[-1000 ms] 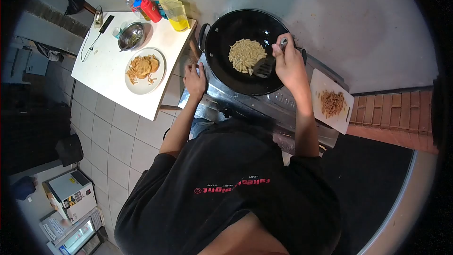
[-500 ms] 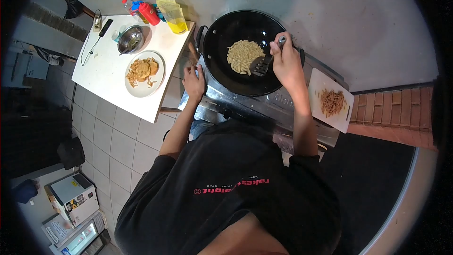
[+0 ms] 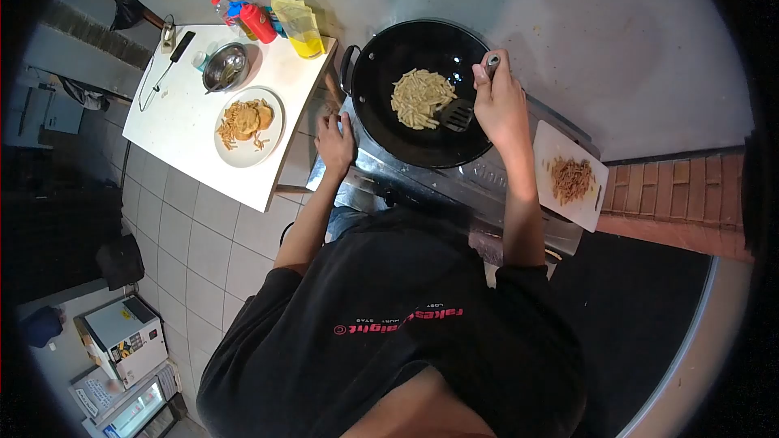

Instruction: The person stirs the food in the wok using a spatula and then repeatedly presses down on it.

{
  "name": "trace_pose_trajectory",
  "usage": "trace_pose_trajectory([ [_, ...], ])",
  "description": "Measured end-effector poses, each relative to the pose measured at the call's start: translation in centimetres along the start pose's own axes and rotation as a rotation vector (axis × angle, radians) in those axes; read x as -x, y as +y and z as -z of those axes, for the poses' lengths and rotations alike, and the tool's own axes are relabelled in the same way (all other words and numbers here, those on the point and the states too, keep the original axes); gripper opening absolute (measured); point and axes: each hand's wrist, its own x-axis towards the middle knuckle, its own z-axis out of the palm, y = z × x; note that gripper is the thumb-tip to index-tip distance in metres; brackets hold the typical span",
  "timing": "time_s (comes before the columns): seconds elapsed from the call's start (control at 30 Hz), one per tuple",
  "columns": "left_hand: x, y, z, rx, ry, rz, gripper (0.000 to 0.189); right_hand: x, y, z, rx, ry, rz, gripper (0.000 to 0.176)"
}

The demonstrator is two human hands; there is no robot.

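My right hand is closed around the handle of a slotted spatula. The spatula's dark head is low in the black wok, at the right edge of a heap of pale, short-cut strips of food. My left hand rests at the left edge of the metal stove, beside the wok, with its fingers apart and nothing held.
On the right, a white cutting board carries browned strips. The white table at left holds a plate of fried food, a metal bowl, a red bottle and a yellow pouch. A brick ledge borders the board.
My right hand and the spatula have shifted slightly right, so the spatula head has drawn back from the strips toward the wok's right side. My left hand stays in place.
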Motion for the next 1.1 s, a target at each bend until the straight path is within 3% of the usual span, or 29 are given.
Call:
trace_pose_trajectory([
  [0.37, -0.1, -0.1, -0.1, 0.013, -0.009, -0.009, 0.050, -1.9, 1.1, 2.8, 0.078, 0.057, 0.143, 0.024],
  [0.57, -0.1, -0.2, -0.1, 0.014, -0.017, -0.011, 0.050, -2.9, 3.0, 1.0, 0.012, -0.085, 0.135, 0.023],
  [0.7, -0.1, 0.0, 0.1, 0.020, -0.036, -0.004, 0.050, -3.1, 2.1, 0.7, -0.097, -0.322, 0.134, 0.027],
  [0.9, 0.0, 0.2, 0.3, 0.041, -0.030, -0.002, 0.050, -4.5, 0.8, 2.5, -0.288, -0.472, 0.085, 0.012],
  [1.1, -0.1, 0.0, 0.3, 0.051, -0.047, 0.004, 0.052, -7.2, 2.4, 2.6, -0.165, -0.376, 0.346, 0.004],
])
